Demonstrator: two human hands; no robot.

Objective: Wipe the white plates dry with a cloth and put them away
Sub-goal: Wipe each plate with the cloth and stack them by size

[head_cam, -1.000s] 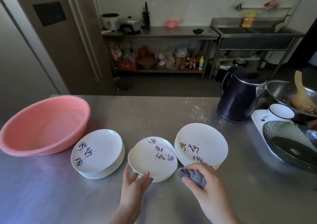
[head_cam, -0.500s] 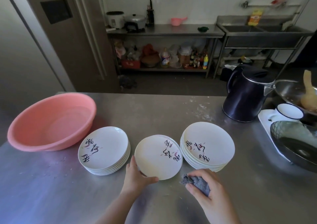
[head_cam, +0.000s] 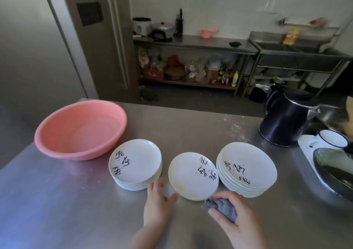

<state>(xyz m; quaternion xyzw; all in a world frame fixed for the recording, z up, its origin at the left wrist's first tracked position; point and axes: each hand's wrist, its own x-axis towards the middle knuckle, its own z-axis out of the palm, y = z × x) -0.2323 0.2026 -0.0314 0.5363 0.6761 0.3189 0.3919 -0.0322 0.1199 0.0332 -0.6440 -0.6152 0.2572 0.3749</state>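
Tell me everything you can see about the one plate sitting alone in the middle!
The single plate is round, white and glossy, like ceramic, with dark brush writing and small pinkish marks near its right side. It looks tipped up on its left edge, between two plate stacks on the steel table. The left hand is at its lower left rim, blurred. The cloth sits just below it.

A single white plate lies between two plate stacks; the left hand holds its near-left rim, the right hand grips a grey cloth.
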